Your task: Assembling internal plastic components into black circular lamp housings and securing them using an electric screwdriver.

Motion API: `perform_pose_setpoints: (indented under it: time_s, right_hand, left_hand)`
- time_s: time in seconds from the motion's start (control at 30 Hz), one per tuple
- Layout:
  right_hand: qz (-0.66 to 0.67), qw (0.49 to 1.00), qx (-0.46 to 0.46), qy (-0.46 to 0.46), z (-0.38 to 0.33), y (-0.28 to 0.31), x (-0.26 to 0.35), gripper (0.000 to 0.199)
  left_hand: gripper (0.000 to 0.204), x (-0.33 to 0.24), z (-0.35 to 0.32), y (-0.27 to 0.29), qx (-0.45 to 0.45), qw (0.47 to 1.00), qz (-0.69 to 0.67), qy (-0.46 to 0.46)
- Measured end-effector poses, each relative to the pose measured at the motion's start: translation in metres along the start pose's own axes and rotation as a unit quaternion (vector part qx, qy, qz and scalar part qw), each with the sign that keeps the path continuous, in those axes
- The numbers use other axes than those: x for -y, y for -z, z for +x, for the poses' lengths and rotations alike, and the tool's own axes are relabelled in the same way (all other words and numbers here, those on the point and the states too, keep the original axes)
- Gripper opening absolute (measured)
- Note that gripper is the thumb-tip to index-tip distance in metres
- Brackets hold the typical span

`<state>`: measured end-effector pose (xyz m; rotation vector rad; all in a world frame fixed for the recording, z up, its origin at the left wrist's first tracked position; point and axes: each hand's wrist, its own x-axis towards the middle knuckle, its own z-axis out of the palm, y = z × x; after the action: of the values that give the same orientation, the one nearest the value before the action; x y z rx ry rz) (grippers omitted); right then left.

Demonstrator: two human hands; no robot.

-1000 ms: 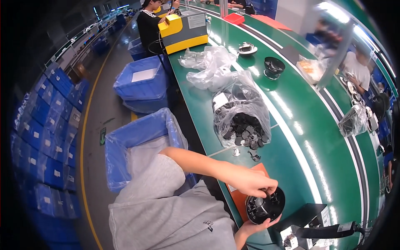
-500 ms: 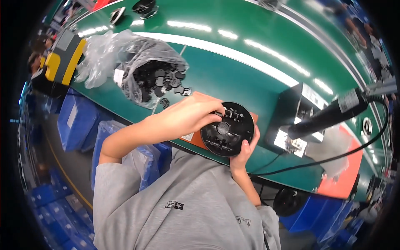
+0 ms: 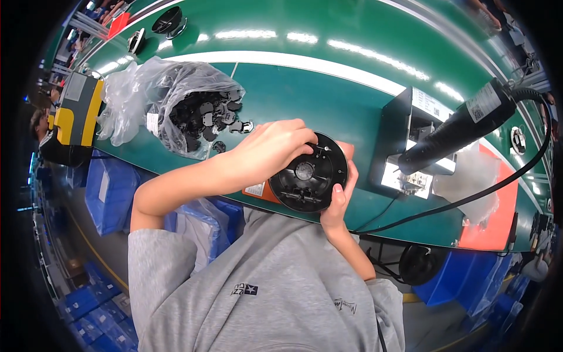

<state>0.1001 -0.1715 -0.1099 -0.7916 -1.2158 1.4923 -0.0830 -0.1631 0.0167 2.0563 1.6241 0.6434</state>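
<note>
A black round plastic housing, with a grey disc at its centre and small raised fittings inside, is tilted up just above the bench edge. My right hand is closed around its right rim, thumb on the inner face. My left hand reaches over the upper left of the housing. Its fingers are pinched together at the upper fittings, and whatever they hold there is hidden. Under the housing lies an orange mat or box, partly covered. A clear plastic bag of small black and grey parts opens beside my left hand.
At right, a black power screwdriver on an arm stands by a black box-shaped device, its cable crossing the green bench. A yellow-grey machine is at far left. Blue bins stand below the bench.
The whole view has shifted slightly. My left fingers have moved a little along the upper part of the housing. My right hand keeps its grip on the rim.
</note>
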Motion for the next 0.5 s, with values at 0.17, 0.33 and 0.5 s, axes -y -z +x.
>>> perform_pose_setpoints:
  time_s: [0.17,0.33,0.5]
  right_hand:
    - [0.022,1.0,-0.013,-0.004,0.0,-0.001,-0.01,0.068]
    - [0.009,1.0,0.008,0.009,0.002,-0.001,-0.006,0.068]
    - [-0.001,1.0,-0.002,0.009,0.001,0.0,-0.007,0.068]
  left_hand:
    - [0.015,-0.002,0.003,0.001,-0.009,1.0,0.013,-0.013]
    - [0.013,-0.004,0.004,-0.001,-0.005,0.999,0.032,0.0]
    - [0.013,-0.004,0.005,-0.007,-0.02,0.999,0.042,0.005]
